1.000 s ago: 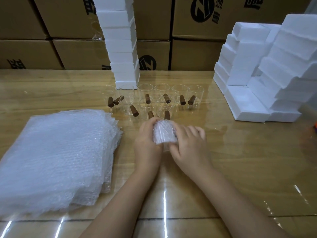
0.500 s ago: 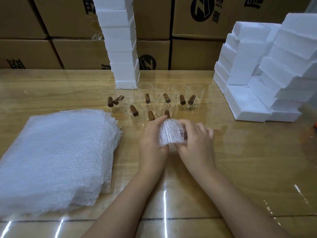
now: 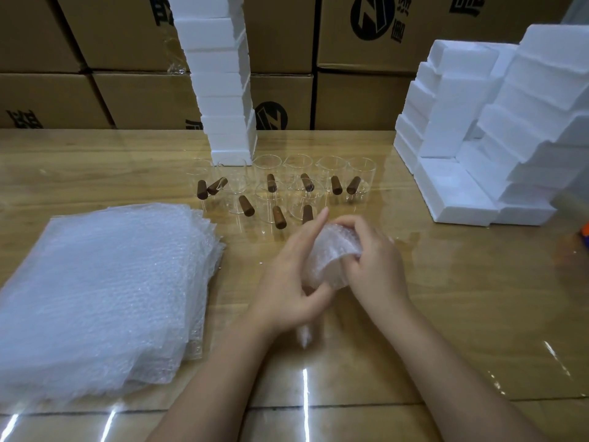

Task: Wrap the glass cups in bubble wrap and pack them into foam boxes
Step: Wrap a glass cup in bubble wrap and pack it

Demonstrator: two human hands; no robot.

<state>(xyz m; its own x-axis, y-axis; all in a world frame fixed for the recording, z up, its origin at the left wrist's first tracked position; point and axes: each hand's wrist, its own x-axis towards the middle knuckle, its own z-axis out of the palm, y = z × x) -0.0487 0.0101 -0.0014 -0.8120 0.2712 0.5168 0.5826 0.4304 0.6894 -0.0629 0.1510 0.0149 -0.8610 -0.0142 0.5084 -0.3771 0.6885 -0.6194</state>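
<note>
The bubble wrap bundle (image 3: 331,250) between your left hand (image 3: 291,279) and right hand (image 3: 377,263) hides what it wraps. At the right edge of the frame an orange thing (image 3: 585,232) is cut off and blurred. The tall foam stack (image 3: 220,74) at upper centre runs past the top edge.

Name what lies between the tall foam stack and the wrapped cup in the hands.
Head view: rows of bare glass cups with brown handles stand on the table between the tall foam stack and the wrapped cup.
</note>
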